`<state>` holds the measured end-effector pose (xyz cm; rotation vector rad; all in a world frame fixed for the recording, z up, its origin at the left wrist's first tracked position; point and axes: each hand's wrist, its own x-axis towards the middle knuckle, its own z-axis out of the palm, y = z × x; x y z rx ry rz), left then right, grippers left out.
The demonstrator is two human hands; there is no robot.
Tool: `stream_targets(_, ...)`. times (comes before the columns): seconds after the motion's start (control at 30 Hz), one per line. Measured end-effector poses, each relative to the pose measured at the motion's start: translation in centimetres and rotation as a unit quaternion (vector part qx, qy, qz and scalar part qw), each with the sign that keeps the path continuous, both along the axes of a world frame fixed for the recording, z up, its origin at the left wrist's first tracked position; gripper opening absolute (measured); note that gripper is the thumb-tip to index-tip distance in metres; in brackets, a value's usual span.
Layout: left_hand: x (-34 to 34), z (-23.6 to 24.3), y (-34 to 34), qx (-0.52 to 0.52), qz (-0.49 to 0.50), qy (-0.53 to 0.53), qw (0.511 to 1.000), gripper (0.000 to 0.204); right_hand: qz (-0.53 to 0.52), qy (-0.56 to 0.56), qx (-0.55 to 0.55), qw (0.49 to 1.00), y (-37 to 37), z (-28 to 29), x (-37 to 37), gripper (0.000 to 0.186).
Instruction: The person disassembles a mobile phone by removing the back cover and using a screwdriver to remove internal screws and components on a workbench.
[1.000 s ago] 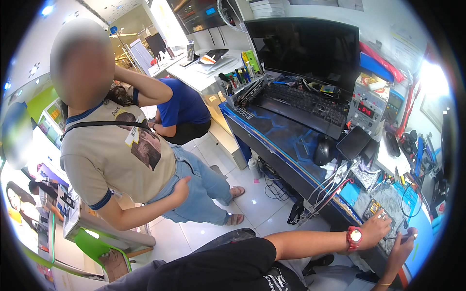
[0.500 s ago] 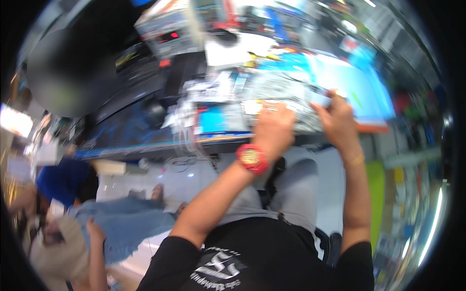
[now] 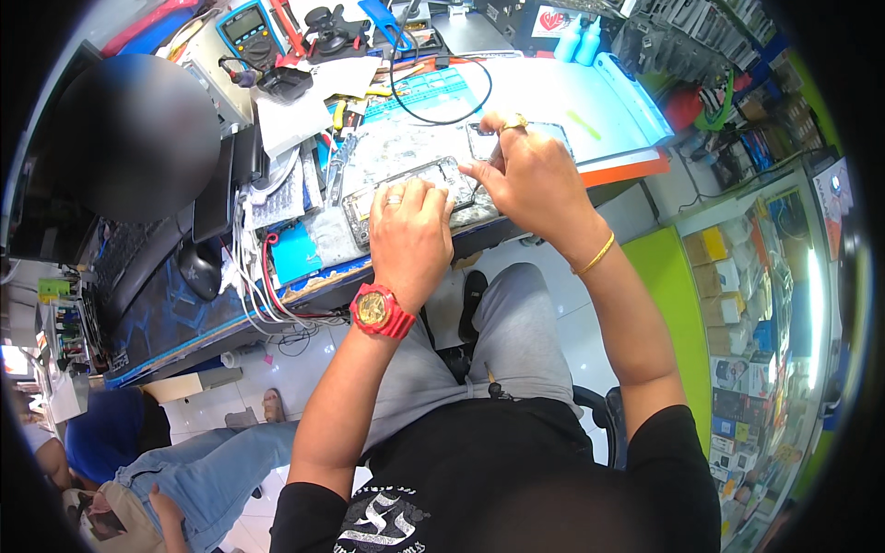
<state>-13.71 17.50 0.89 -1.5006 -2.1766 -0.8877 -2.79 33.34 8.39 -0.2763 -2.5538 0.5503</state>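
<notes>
Hand, left (image 3: 410, 226): fingers over opened phone (image 3: 442, 175) on grey mat (image 3: 396, 143); clamping unclear. Hand, right (image 3: 544, 184): apart from left, fingers curled, grip unclear. Phone likely light, stiff, fragile inside; best held by rim. Beyond: blue bottles (image 3: 588, 44).

White lettering is printed around an emblem on the black T-shirt (image 3: 383, 521). Lettering is borne by a red heart (image 3: 551, 19) on a white sticker (image 3: 572, 27). A pale logo is carried by the black mouse (image 3: 199, 269). Print on the shelved packages (image 3: 731, 373) cannot be made out.
</notes>
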Motion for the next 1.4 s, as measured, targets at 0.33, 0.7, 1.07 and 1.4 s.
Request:
stream_targets(0.33, 0.1, 0.1, 0.2, 0.002, -0.002, -0.003, 1.0, 0.012, 0.033, 0.06, 0.031, 0.997, 0.5, -0.9, 0.0, 0.038)
stream_targets(0.7, 0.1, 0.0, 0.1, -0.001, 0.004, -0.003, 1.0, 0.013, -0.009, 0.032, -0.045, 0.998, -0.3, 0.1, 0.7, 0.024)
stream_targets(1.07, 0.2, 0.5, 0.1, 0.004, 0.002, -0.022, 1.0, 0.017, -0.036, 0.005, -0.059, 0.998, -0.2, 0.1, 0.9, 0.04)
stream_targets(1.4, 0.3, 1.8, 1.2, -0.011, -0.037, -0.037, 0.999, 0.019, 0.002, 0.075, -0.204, 0.976, -0.6, 0.6, 1.5, 0.041)
